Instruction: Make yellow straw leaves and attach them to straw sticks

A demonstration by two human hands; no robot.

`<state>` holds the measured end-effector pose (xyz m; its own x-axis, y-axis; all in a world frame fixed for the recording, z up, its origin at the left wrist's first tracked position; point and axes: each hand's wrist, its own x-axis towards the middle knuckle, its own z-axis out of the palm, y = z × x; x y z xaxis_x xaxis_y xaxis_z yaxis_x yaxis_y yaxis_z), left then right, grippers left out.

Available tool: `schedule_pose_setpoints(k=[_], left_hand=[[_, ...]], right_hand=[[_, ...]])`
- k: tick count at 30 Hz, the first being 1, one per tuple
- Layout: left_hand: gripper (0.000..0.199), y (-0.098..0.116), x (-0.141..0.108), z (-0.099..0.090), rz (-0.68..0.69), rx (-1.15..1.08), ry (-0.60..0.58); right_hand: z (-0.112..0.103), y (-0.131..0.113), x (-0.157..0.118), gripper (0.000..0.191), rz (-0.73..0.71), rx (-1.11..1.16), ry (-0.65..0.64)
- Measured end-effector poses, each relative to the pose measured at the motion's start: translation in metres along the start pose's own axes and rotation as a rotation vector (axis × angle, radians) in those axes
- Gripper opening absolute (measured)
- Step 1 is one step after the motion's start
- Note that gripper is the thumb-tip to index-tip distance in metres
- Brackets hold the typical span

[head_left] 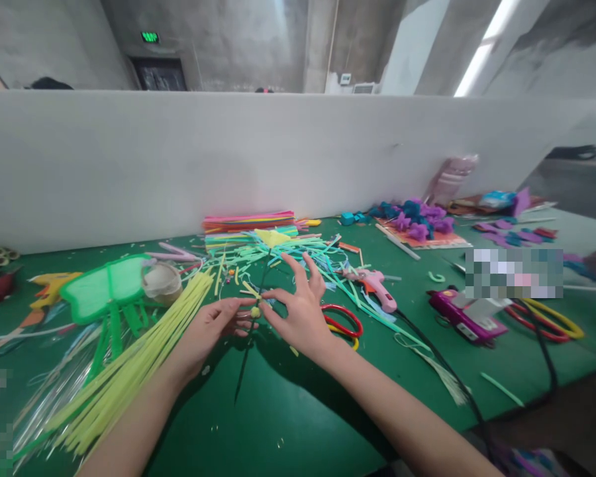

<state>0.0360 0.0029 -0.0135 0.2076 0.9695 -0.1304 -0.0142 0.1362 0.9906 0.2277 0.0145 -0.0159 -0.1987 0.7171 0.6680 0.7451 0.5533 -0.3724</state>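
Between my hands a thin dark stem (265, 270) stands nearly upright, tipped with a pale yellow triangular piece (272, 238). Small yellow bits (255, 311) sit on the stem at my fingertips. My left hand (217, 324) pinches the stem from the left, its fingertips close together. My right hand (300, 306) touches it from the right with thumb and index finger, the other fingers raised and spread. Below the hands, the stem's lower end points down over the green table. A bundle of yellow-green strips (144, 371) lies beside and under my left forearm.
Red-handled scissors (345, 320) and a pink glue gun (377, 289) with a black cord lie right of my hands. Coloured strips (248, 222) are heaped behind. A green mesh shape (106, 288) and yellow glue gun (54, 289) are left; purple and teal flowers (417, 218) stand back right.
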Motion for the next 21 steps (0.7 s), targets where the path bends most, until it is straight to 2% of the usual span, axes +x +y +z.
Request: schedule_pose_setpoints(k=[7, 15, 21], left_hand=[[0.042, 0.0000, -0.0015, 0.0034, 0.033, 0.032, -0.002], [0.042, 0.0029, -0.0039, 0.0052, 0.007, 0.013, 0.006], [0.042, 0.0008, -0.0043, 0.0058, 0.012, -0.007, 0.008]], right_hand=[[0.0018, 0.0025, -0.0005, 0.015, 0.014, -0.013, -0.042], [-0.0018, 0.0035, 0.0004, 0.019, 0.052, -0.019, 0.078], [-0.0022, 0.0048, -0.0012, 0.016, -0.004, -0.012, 0.038]])
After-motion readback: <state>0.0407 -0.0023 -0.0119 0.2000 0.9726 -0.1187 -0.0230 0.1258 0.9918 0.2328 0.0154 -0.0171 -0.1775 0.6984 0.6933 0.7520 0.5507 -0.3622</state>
